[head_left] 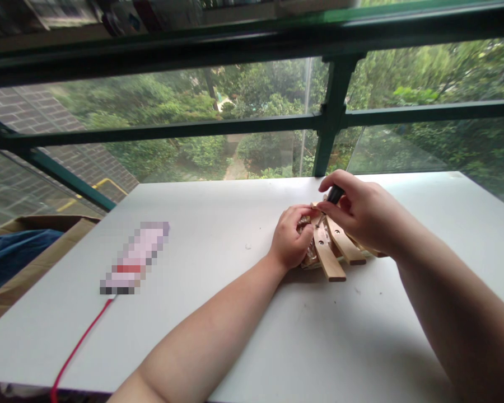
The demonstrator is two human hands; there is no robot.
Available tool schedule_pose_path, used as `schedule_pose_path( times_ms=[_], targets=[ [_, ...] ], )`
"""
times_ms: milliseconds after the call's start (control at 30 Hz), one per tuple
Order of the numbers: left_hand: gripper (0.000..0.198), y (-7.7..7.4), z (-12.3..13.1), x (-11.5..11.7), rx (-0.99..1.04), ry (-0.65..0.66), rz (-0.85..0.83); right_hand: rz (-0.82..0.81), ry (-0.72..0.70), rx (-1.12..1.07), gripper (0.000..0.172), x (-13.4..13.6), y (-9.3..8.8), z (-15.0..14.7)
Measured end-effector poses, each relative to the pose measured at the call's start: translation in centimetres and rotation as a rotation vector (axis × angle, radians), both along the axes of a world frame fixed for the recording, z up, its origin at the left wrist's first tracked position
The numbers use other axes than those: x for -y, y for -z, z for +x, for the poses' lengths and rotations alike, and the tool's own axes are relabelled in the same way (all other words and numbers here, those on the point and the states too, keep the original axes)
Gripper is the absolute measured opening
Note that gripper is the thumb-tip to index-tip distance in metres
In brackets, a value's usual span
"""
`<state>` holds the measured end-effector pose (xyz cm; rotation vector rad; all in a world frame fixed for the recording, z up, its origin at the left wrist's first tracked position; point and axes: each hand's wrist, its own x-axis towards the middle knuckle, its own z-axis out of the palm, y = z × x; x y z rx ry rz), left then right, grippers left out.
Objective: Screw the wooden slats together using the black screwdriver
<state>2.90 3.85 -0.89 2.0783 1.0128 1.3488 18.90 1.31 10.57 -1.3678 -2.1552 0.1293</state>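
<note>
My right hand (359,210) grips the black handle of a screwdriver (335,194). Its thin shaft slants down to a wooden slat (331,262) of a small wooden assembly. Dark screw heads show on this slat and on a second slat (349,247) beside it. On the assembly's left side rests my left hand (292,238), fingers curled over its edge and thumb pressed near the first slat. Clear, shiny material (311,250) shows under the slats. The far part of the assembly is partly hidden by my hands.
Everything lies on a white table (218,235). At left is a pixelated pinkish flat object (143,252) with a red cable (82,341). Beyond the left edge stands a cardboard box (63,246) holding blue cloth (14,254). Green-framed windows (330,112) border the far edge.
</note>
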Motion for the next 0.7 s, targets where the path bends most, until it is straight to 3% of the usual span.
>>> schedule_pose_path(
  times_ms=[233, 700],
  targets=[
    [0.028, 0.15, 0.01, -0.09, 0.003, -0.007, -0.016, 0.001, -0.104, -0.064, 0.01, 0.25, 0.3, -0.56],
    [0.03, 0.15, 0.01, -0.08, 0.0, -0.007, -0.005, -0.123, -0.06, -0.06, 0.019, 0.64, -0.27, -0.16]
  ],
)
